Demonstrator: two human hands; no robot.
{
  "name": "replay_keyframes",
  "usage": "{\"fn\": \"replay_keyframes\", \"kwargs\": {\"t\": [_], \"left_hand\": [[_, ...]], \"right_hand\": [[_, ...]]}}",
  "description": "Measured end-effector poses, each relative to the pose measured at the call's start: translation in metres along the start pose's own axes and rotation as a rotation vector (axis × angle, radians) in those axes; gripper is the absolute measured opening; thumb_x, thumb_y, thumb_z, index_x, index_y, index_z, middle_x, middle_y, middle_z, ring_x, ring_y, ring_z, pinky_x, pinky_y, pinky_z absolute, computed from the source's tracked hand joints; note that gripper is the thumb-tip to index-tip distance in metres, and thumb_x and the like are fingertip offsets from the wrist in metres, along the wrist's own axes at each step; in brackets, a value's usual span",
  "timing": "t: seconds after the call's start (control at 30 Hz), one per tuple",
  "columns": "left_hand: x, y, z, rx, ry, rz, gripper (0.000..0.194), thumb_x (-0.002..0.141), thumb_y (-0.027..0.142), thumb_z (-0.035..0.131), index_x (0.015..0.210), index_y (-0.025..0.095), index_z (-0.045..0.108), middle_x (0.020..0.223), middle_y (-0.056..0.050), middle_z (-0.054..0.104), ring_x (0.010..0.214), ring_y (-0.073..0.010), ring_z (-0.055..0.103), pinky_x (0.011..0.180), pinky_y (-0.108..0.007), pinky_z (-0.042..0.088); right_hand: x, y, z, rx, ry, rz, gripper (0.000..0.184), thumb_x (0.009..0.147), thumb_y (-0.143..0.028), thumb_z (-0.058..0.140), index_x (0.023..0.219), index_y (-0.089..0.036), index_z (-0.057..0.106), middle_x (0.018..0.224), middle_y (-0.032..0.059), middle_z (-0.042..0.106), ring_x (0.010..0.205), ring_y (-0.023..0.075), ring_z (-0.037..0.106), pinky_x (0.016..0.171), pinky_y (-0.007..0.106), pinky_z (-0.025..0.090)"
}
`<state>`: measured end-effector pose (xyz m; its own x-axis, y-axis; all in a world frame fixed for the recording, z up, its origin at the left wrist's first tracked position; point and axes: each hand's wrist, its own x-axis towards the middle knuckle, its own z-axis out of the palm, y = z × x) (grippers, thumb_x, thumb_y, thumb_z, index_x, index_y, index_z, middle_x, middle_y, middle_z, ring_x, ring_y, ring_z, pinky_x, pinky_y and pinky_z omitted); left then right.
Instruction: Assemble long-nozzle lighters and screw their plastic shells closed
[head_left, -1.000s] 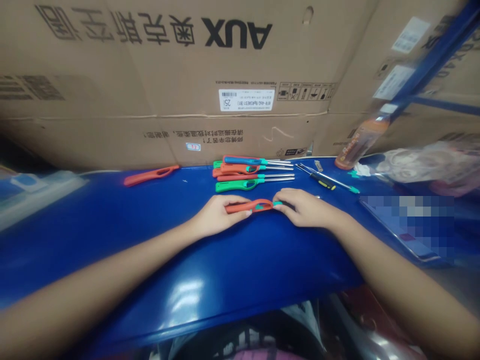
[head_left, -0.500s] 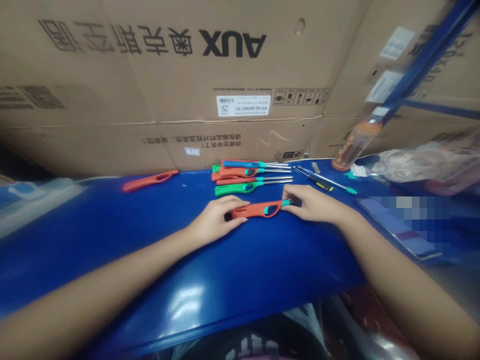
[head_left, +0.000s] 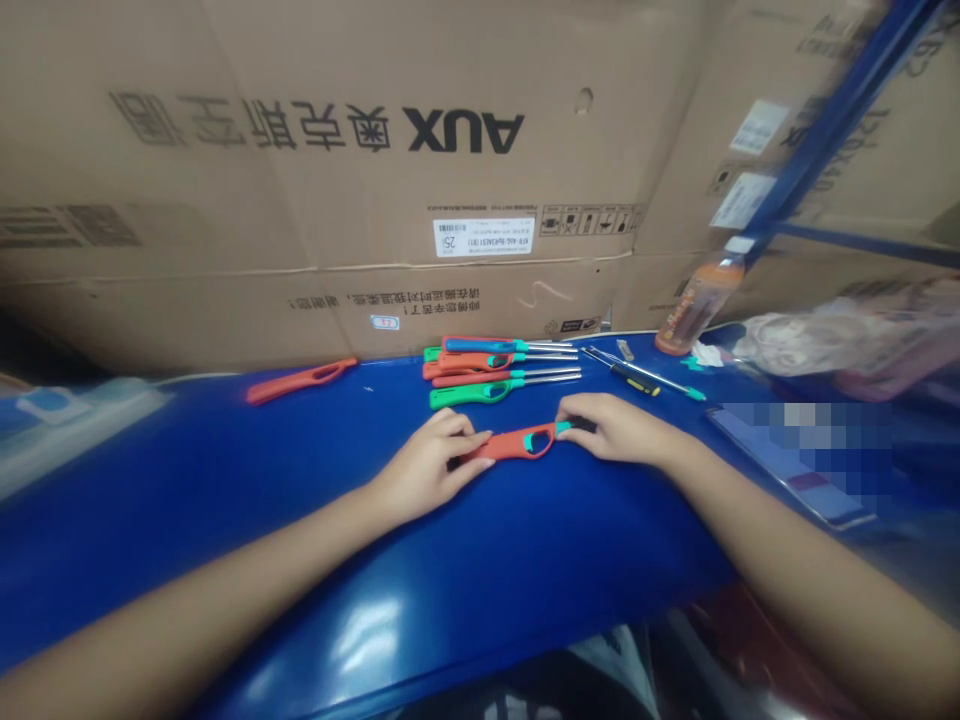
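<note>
Head view: left hand [head_left: 420, 465] is pinching orange lighter [head_left: 506, 445] at its 9 o'clock end, right hand [head_left: 619, 428] pinching teal nose [head_left: 562, 428] at 3; I'm flagging uneven pull, possibly twisting it into lighter pile [head_left: 466, 367] at 12.

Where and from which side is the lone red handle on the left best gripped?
Grip the red handle probably by its solid left part, from the near side: it lies apart from the lighters, with the cardboard box close behind. Its open loop at the right end likely holds worse. The left hand is nearer, but holds the orange lighter.
</note>
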<state>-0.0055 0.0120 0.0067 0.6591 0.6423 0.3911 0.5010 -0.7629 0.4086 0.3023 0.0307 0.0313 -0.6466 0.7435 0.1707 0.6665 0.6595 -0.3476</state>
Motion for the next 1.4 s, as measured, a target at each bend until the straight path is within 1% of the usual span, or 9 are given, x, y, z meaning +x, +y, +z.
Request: {"fn": "replay_keyframes", "kwargs": {"t": [0.3, 0.5, 0.6, 0.7, 0.83, 0.97, 1.07, 1.23, 1.4], "left_hand": [[0.002, 0.004, 0.003, 0.163, 0.012, -0.094, 0.038, 0.098, 0.038, 0.057, 0.129, 0.021, 0.069, 0.103, -0.010, 0.065, 0.099, -0.0269, 0.062, 0.089, -0.044, 0.053], [-0.001, 0.005, 0.005, 0.062, 0.032, -0.084, 0.044, 0.096, 0.034, 0.056, 0.134, 0.015, 0.063, 0.110, -0.012, 0.062, 0.099, -0.0239, 0.064, 0.092, -0.040, 0.056], [-0.001, 0.004, 0.006, 0.012, 0.062, -0.072, 0.043, 0.094, 0.031, 0.056, 0.133, 0.015, 0.063, 0.111, -0.012, 0.063, 0.100, -0.0228, 0.065, 0.094, -0.039, 0.056], [-0.001, 0.003, 0.006, -0.023, 0.089, -0.070, 0.040, 0.092, 0.030, 0.058, 0.128, 0.014, 0.065, 0.112, -0.012, 0.064, 0.100, -0.0226, 0.065, 0.096, -0.039, 0.055], [0.000, 0.003, 0.006, -0.060, 0.104, -0.083, 0.033, 0.092, 0.031, 0.060, 0.119, 0.016, 0.068, 0.110, -0.011, 0.065, 0.097, -0.0218, 0.066, 0.093, -0.038, 0.056], [0.002, 0.005, 0.007, -0.060, 0.060, -0.051, 0.031, 0.095, 0.034, 0.060, 0.118, 0.017, 0.069, 0.106, -0.010, 0.064, 0.099, -0.0225, 0.065, 0.094, -0.038, 0.054], [0.003, 0.004, 0.009, -0.044, 0.027, -0.040, 0.034, 0.095, 0.036, 0.063, 0.122, 0.016, 0.068, 0.104, -0.010, 0.064, 0.099, -0.0231, 0.064, 0.093, -0.039, 0.054], [0.002, 0.004, 0.009, -0.029, -0.012, -0.073, 0.037, 0.092, 0.038, 0.068, 0.122, 0.016, 0.068, 0.101, -0.010, 0.063, 0.095, -0.0234, 0.063, 0.089, -0.038, 0.054], [0.000, 0.007, 0.007, -0.019, -0.009, -0.043, 0.036, 0.092, 0.042, 0.067, 0.119, 0.018, 0.068, 0.109, -0.011, 0.065, 0.104, -0.0269, 0.063, 0.094, -0.042, 0.053]], "right_hand": [[-0.001, 0.012, -0.013, -0.009, 0.115, -0.086, 0.022, 0.089, -0.041, 0.069, 0.096, -0.021, 0.070, 0.097, 0.0065, 0.068, 0.099, 0.0221, 0.060, 0.092, 0.039, 0.045], [-0.016, 0.049, -0.029, -0.233, 0.378, 0.554, 0.032, 0.082, -0.033, 0.070, 0.112, -0.020, 0.068, 0.115, 0.0129, 0.066, 0.114, 0.0321, 0.058, 0.099, 0.050, 0.045], [-0.023, 0.070, -0.029, -0.230, 0.399, 0.725, 0.037, 0.073, -0.029, 0.075, 0.106, -0.013, 0.069, 0.108, 0.0213, 0.066, 0.105, 0.0399, 0.061, 0.088, 0.054, 0.049], [-0.024, 0.080, -0.028, -0.157, 0.408, 0.781, 0.019, 0.072, -0.024, 0.073, 0.088, -0.015, 0.069, 0.091, 0.0165, 0.071, 0.085, 0.0323, 0.067, 0.078, 0.045, 0.052], [-0.022, 0.071, -0.033, -0.068, 0.555, 0.773, 0.010, 0.075, -0.027, 0.068, 0.081, -0.018, 0.069, 0.084, 0.0094, 0.073, 0.078, 0.0240, 0.068, 0.075, 0.035, 0.052], [-0.011, 0.044, -0.045, -0.034, 0.857, 0.767, 0.033, 0.086, -0.044, 0.054, 0.094, -0.015, 0.070, 0.089, 0.0113, 0.072, 0.081, 0.0242, 0.066, 0.074, 0.036, 0.051], [0.012, 0.009, -0.047, 0.290, 1.075, 0.560, 0.033, 0.082, -0.050, 0.061, 0.087, -0.019, 0.070, 0.065, 0.0028, 0.063, 0.058, 0.0180, 0.055, 0.057, 0.031, 0.045], [0.075, -0.064, -0.020, 0.732, 0.658, 0.410, 0.038, 0.077, -0.056, 0.070, 0.070, -0.019, 0.068, 0.045, -0.0044, 0.046, 0.042, 0.0112, 0.038, 0.043, 0.026, 0.032], [0.145, -0.103, 0.029, 0.737, 0.438, 0.236, 0.033, 0.081, -0.051, 0.068, 0.075, -0.019, 0.070, 0.072, 0.0035, 0.071, 0.063, 0.0174, 0.063, 0.056, 0.028, 0.048]]}}
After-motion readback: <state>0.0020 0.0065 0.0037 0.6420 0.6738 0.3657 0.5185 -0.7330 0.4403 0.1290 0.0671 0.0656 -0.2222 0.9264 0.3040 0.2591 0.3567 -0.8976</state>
